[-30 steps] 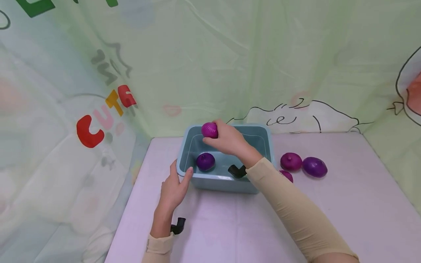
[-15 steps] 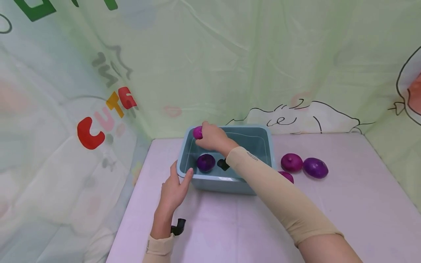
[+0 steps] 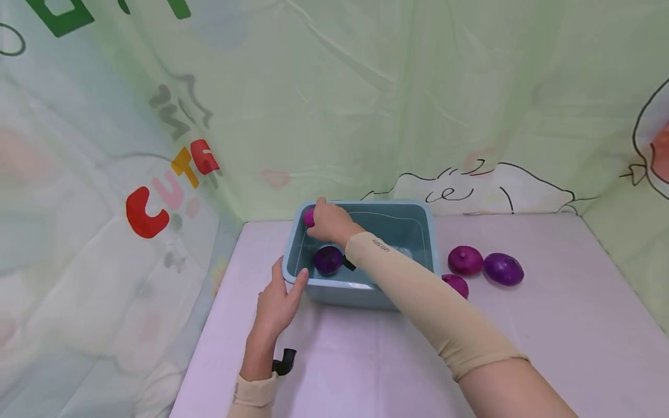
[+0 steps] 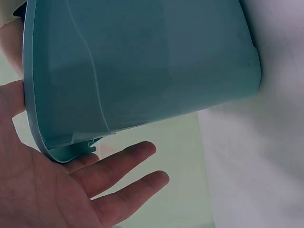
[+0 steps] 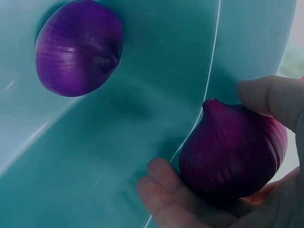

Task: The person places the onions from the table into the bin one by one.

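Observation:
My right hand [image 3: 334, 223] reaches over the back left part of a blue plastic bin [image 3: 347, 293]. It holds a red onion [image 5: 232, 152], thumb on one side and fingers beneath, near the bin's inner wall. Lower in the bin, a darker purple onion [image 3: 328, 260] lies on the floor, apart from the held one. At the bin's front left corner my left hand [image 3: 277, 305] grips the rim. In the left wrist view its thumb is at the rim and two outstretched fingers [image 4: 118, 166] stand free of the wall.
Right of the bin on the white table [image 3: 564, 325] lie three more onions: a reddish one [image 3: 465, 260], a purple one [image 3: 503, 269], and one [image 3: 456, 285] partly behind the right sleeve. A printed green curtain [image 3: 324, 104] hangs behind the bin.
My right hand has moved left and down into the bin with the red onion, which is now mostly hidden behind the fingers in the head view. The left hand stays at the corner.

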`<state>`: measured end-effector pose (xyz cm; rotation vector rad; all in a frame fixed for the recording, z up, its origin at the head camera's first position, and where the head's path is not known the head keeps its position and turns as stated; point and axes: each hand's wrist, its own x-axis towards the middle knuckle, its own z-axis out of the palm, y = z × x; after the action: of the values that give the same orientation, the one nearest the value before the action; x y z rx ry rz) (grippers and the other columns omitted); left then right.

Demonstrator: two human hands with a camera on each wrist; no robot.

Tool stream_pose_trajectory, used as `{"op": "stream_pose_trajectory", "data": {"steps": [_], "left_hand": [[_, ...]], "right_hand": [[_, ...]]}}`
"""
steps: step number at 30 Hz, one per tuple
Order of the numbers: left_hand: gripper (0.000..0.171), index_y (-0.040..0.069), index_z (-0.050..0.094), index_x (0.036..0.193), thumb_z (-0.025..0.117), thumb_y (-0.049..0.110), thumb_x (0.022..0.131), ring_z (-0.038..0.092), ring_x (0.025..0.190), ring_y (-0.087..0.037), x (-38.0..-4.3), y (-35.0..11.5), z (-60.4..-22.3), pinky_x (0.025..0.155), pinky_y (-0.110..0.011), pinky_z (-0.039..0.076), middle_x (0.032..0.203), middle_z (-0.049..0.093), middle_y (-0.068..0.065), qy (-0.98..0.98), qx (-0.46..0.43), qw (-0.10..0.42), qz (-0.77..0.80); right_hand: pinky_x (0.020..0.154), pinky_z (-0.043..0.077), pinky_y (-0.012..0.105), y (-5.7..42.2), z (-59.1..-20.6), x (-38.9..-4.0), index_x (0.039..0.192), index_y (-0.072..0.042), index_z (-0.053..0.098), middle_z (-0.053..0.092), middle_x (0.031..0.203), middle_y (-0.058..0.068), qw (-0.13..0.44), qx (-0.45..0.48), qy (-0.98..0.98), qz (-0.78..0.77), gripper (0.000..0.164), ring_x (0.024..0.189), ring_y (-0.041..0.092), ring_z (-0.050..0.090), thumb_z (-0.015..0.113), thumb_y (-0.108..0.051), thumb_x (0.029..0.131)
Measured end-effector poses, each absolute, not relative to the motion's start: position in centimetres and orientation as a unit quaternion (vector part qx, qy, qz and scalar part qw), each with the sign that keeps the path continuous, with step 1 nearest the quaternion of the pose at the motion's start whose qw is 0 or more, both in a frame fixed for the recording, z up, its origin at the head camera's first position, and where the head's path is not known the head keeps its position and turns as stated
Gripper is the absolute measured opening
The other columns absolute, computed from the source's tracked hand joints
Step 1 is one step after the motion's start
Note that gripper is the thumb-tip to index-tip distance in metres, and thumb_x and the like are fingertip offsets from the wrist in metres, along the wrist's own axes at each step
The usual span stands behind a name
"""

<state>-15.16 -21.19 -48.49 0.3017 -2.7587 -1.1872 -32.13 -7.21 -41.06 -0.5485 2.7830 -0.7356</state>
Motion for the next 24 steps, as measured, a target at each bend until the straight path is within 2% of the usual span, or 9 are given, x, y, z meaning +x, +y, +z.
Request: {"op": "stream_pose_trajectory", "data": {"steps": [4,11,24], "left_hand": [[0.094,0.021,0.025,0.164,0.047,0.080,0.094,0.055,0.131,-0.046,-15.13,-21.13,-48.50,0.094,-0.076,0.043,0.155,0.051,-0.011,-0.913,0.099,0.063,-0.390],[0.093,0.021,0.025,0.164,0.048,0.078,0.094,0.052,0.135,-0.045,-15.17,-21.21,-48.46,0.105,-0.082,0.019,0.155,0.051,-0.010,-0.913,0.098,0.061,-0.391],[0.082,0.020,0.025,0.164,0.056,0.062,0.101,0.051,0.135,-0.047,-15.24,-21.13,-48.45,0.104,-0.084,0.016,0.155,0.051,-0.012,-0.913,0.096,0.064,-0.392]], "right_hand": [[0.088,0.056,0.042,-7.58,-41.04,-32.05,0.140,0.006,0.039,0.066,0.112,0.018,0.097,-0.187,0.949,-0.235,0.069,0.096,0.030,0.068,0.073,-0.034,0.095],[0.088,0.056,0.042,-7.99,-40.85,-31.87,0.138,0.009,0.040,0.067,0.111,0.020,0.078,-0.191,0.954,-0.216,0.071,0.096,0.031,0.069,0.073,-0.038,0.096],[0.088,0.057,0.045,-8.26,-40.88,-31.71,0.136,0.003,0.042,0.067,0.112,0.020,0.059,-0.177,0.959,-0.214,0.070,0.099,0.033,0.070,0.076,-0.043,0.095]]}}
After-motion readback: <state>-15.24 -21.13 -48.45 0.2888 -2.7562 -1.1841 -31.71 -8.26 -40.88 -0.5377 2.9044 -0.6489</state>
